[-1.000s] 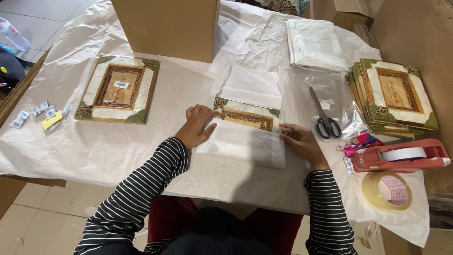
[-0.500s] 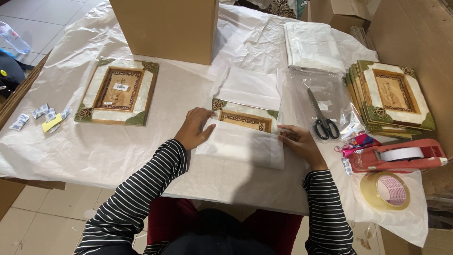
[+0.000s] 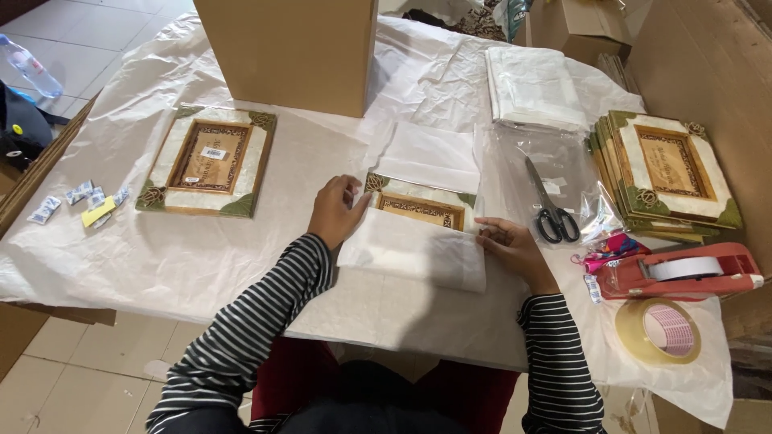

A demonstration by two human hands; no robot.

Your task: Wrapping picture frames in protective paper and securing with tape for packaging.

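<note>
- We see the half-wrapped picture frame (image 3: 420,206) lying flat at the middle of the tabletop (image 3: 201,265), its long axis running left to right across our view, its upper edge facing the tall cardboard box (image 3: 291,50) behind it.
- White wrapping paper (image 3: 414,251) is folded up over the near half of this frame, and another flap of the same sheet lies flat just behind it, toward the box.
- Our left hand (image 3: 336,213) sits at the frame's left end, fingers loosely curled and pressing on the paper's edge; it is closed around nothing.
- Our right hand (image 3: 513,247) rests at the frame's right end, fingers bent onto the paper's corner; we cannot tell whether they pinch the fold or merely press it.
- Well to the left of the frame lies a second frame (image 3: 209,159), unwrapped, with small packets (image 3: 79,201) further left of it.
- Just right of the frame, black-handled scissors (image 3: 548,206) lie on a clear plastic bag (image 3: 555,173).
- Further right stands a stack of frames (image 3: 663,173), with a red tape dispenser (image 3: 682,272) and a loose roll of tape (image 3: 659,329) nearer us.
- Behind the scissors sits a pile of folded white sheets (image 3: 531,84).
- The tabletop is covered in crinkled white paper; beyond it, far left of the frame, we see a tiled floor (image 3: 72,24) with a water bottle (image 3: 30,66).
</note>
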